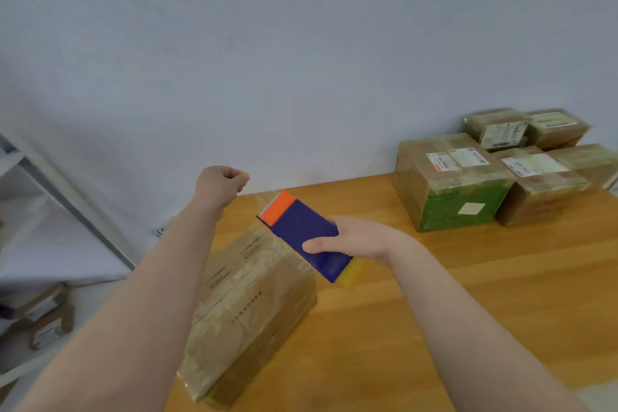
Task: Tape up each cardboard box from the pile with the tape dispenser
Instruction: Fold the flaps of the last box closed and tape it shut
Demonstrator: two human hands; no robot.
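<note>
Glossy tape-wrapped cardboard box (247, 308), smooth wooden table (468, 294), glossy plastic dispenser (304, 231)

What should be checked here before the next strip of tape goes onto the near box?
1. Tape dispenser held: ok, the right hand grips its blue body.
2. Near box on the table: ok, it lies flat by the left edge.
3. Left hand steadying the box: not ok, it is a raised fist beyond it.
4. Tape end pulled free: cannot tell, too faint.
5. Dispenser touching the box: cannot tell.
6. Pile of boxes clear of the work: ok, far right.
</note>
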